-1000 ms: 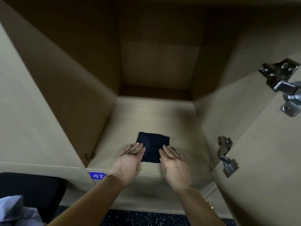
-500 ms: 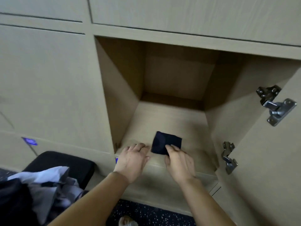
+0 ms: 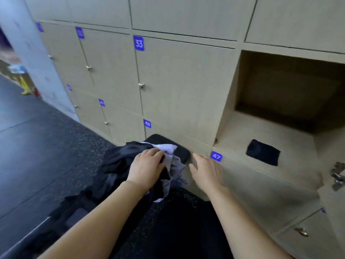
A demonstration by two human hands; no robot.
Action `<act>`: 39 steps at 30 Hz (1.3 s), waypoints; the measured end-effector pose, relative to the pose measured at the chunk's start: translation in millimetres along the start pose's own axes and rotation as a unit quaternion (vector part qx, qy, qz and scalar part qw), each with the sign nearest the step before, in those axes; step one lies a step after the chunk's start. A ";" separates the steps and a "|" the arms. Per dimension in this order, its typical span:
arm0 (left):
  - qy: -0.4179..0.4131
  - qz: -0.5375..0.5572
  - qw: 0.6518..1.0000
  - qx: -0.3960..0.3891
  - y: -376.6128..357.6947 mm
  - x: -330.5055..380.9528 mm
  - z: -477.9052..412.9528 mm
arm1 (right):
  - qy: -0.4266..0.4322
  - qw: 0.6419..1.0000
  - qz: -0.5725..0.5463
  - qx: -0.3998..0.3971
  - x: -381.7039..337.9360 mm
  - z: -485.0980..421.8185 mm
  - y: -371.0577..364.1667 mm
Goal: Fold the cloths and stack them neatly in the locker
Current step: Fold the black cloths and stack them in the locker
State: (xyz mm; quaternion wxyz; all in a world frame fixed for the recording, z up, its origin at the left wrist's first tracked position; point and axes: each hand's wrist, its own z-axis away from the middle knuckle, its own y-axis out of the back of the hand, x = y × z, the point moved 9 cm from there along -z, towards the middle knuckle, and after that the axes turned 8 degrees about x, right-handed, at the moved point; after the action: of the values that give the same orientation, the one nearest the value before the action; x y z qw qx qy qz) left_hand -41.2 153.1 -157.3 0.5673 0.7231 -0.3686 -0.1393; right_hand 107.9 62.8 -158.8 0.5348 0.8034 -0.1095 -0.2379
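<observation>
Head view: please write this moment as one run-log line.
step: fetching next cloth | left hand: on cloth pile, grip unclear | right hand: open, empty | locker: open, one folded dark cloth inside

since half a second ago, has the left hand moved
Yes: the left hand went left, off the open locker shelf, onto the pile of cloths.

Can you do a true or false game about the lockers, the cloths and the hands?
1. A folded dark cloth lies in the open locker. True.
2. The right hand holds a cloth. False: its fingers are spread and it holds nothing.
3. The left hand is on the heap of cloths. True.
4. The door marked 33 is open. False: it is shut.
</observation>
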 end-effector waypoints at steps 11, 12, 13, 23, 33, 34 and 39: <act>0.169 -0.001 0.985 0.017 25.7 -181.5 61.4 | 0.073 0.995 -0.056 -0.028 -135.5 -5.7 -43.3; 0.179 0.012 0.984 0.019 23.6 -186.8 59.1 | 0.053 0.997 -0.059 -0.019 -131.8 -10.6 -47.2; 0.189 0.029 0.981 0.024 21.2 -191.6 55.4 | 0.017 0.998 -0.067 -0.011 -124.0 -16.2 -52.3; 0.141 0.055 0.988 -0.019 -19.6 -195.8 -9.0 | -0.103 0.969 -0.152 -0.167 -98.6 -64.7 -131.9; 0.173 0.064 0.982 0.027 -32.4 -200.3 6.3 | 0.012 0.966 -0.122 -0.228 -158.6 -100.9 -156.2; 0.177 0.069 0.981 0.034 -31.7 -199.5 9.1 | 0.007 0.967 -0.109 -0.230 -157.1 -101.3 -158.1; 0.184 0.056 0.977 0.093 -16.3 -193.0 23.2 | -0.052 0.955 -0.206 -0.209 -152.8 -101.6 -149.9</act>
State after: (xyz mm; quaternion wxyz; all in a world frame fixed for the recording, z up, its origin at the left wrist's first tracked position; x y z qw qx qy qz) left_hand -182.6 271.2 -221.5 0.5627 0.7641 -0.3091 0.0624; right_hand 15.1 271.2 -223.0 0.6232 0.6654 0.0830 -0.4024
